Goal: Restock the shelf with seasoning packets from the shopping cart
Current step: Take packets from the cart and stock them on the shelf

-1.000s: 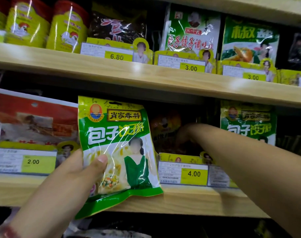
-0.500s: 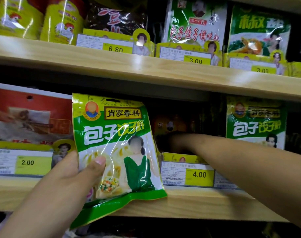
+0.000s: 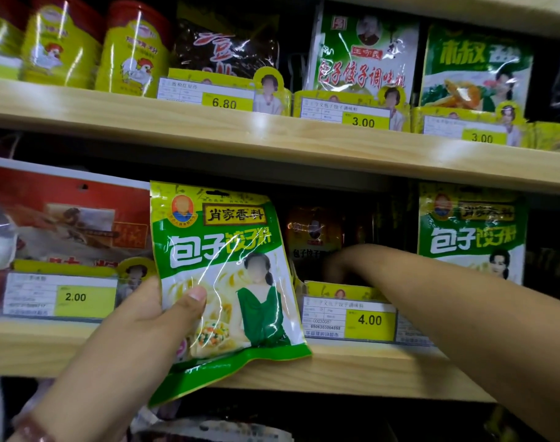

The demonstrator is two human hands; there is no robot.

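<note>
My left hand (image 3: pixel 157 317) grips a green and white seasoning packet (image 3: pixel 227 282) upright in front of the middle wooden shelf (image 3: pixel 352 371), thumb pressed on its front. My right arm stretches leftward into the dark gap of that shelf behind the 4.00 price tag (image 3: pixel 348 319). My right hand (image 3: pixel 337 263) is deep in shadow beside a dim orange packet (image 3: pixel 313 231); its fingers are too dark to read. A matching green packet (image 3: pixel 471 231) stands on the shelf to the right.
A large red packet (image 3: pixel 68 218) with a 2.00 tag fills the shelf's left side. The upper shelf (image 3: pixel 272 135) carries yellow cans (image 3: pixel 131 49), a dark packet and green packets with price tags. More packets lie below the shelf at the bottom edge.
The view shifted slightly. My right hand has stayed inside the shelf gap, its arm now a little lower. The left hand keeps the green packet in the same spot.
</note>
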